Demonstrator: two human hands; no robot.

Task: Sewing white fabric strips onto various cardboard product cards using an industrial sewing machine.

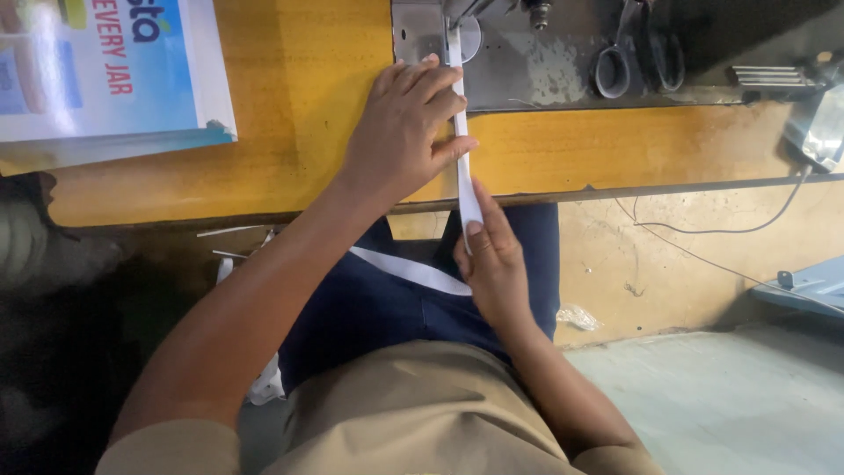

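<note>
Left hand [400,132] lay flat, fingers together, pressing the thin white strip [463,154] on the smooth yellow table [290,105]; right hand [494,259] pinched it past the table's edge, above blue cloth [369,308].

A yellow wooden table [290,105] spans the room above the grip, a grey metal machine bed [545,66] set into it. Right of the grip, thin cables [703,230] trail across a tan panel [668,264] above the pale grey floor [730,405].

Bright, even light on the yellow worktop [290,105]; glare whitens the upper right corner, deep shadow fills the lower left, and edges look slightly soft
</note>
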